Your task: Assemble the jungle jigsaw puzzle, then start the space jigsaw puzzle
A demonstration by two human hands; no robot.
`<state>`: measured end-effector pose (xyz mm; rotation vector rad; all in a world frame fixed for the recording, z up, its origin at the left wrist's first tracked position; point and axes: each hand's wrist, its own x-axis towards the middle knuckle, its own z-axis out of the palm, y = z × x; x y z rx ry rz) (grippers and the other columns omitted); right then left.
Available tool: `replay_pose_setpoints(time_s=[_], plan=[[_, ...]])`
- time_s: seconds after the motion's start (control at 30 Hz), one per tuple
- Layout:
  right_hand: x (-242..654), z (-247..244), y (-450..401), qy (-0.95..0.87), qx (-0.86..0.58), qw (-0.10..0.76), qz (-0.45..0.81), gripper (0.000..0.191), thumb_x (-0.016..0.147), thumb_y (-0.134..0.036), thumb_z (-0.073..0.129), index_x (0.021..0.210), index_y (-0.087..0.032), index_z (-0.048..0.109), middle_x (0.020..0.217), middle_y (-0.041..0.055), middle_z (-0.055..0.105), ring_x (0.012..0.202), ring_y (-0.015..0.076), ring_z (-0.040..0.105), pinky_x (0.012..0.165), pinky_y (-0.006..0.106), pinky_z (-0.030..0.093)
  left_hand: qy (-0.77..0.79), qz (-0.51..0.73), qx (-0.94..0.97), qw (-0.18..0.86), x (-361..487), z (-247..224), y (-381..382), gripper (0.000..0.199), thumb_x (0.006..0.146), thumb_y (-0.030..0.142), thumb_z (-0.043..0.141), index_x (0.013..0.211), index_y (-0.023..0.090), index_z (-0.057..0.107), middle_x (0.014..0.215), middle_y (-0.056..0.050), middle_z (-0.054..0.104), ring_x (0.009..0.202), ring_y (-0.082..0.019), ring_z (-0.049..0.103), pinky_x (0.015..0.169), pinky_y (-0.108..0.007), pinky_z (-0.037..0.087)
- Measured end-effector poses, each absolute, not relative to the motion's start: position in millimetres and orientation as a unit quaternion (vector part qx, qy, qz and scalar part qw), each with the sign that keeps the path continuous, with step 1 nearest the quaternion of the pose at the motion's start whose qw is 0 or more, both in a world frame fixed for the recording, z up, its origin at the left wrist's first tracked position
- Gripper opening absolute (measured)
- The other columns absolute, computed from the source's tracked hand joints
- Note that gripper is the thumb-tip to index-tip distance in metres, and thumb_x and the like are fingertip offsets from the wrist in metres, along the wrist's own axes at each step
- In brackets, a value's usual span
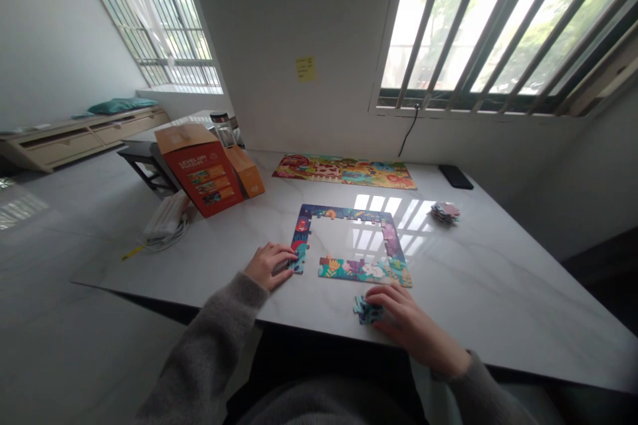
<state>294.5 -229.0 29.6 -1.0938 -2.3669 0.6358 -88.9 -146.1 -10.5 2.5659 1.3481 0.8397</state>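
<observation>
Right hand [411, 319] curls over loose puzzle pieces [367, 311] near the table [503, 292] edge, its grip unclear. Left hand [269, 265] rests against the unfinished puzzle border [349, 214], equally unclear. Beyond lie a small pile of pieces [444, 212], a picture sheet [343, 171] and an orange box [199, 172].

Barred windows [503, 33] brighten white walls [64, 33]; pale tiled floor [60, 246].
</observation>
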Motion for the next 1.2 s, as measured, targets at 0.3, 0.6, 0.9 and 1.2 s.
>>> replay_pose_setpoints(time_s=[0.3,0.6,0.9,1.2], plan=[[273.1,35.8,-220.3,-0.863,-0.377,0.251,0.224,0.060,0.080,-0.009,0.064,0.135,-0.030,0.055,0.122,0.0102,0.058,0.112,0.0271,0.060,0.099,0.044,0.054,0.450,0.279,0.845,0.068,-89.0,-10.3,-145.2,0.025,0.084,0.034,0.068,0.108,0.027,0.070,0.116,-0.004,0.070,0.102,-0.024,0.058,0.092,-0.039,0.041],[224.5,40.8,-189.4,-0.854,-0.341,0.261,0.293,0.047,0.090,-0.009,0.053,0.132,-0.030,0.058,0.121,0.0088,0.061,0.106,0.0224,0.063,0.095,0.039,0.053,0.453,0.276,0.845,0.068,-87.5,-5.5,-149.0,0.028,0.083,0.030,0.069,0.111,0.026,0.069,0.117,-0.004,0.068,0.103,-0.024,0.058,0.093,-0.040,0.043],[192.3,44.9,-150.2,-0.761,-0.346,0.335,0.434,0.038,0.093,-0.027,0.057,0.131,-0.024,0.060,0.077,-0.0014,0.062,0.062,0.0123,0.057,0.061,0.028,0.053,0.444,0.367,0.815,0.061,-83.3,4.1,-153.2,0.019,0.088,0.027,0.060,0.103,0.022,0.070,0.103,-0.007,0.070,0.096,-0.024,0.062,0.092,-0.041,0.048],[179.5,33.0,-139.4,-0.602,-0.353,0.453,0.555,0.032,0.085,-0.047,0.069,0.098,-0.021,0.056,0.071,-0.0031,0.065,0.068,0.0149,0.065,0.068,0.033,0.057,0.464,0.440,0.734,0.229,-28.1,18.6,-166.4,0.020,0.089,0.033,0.065,0.104,0.021,0.067,0.086,-0.002,0.074,0.078,-0.017,0.067,0.075,-0.032,0.050]])
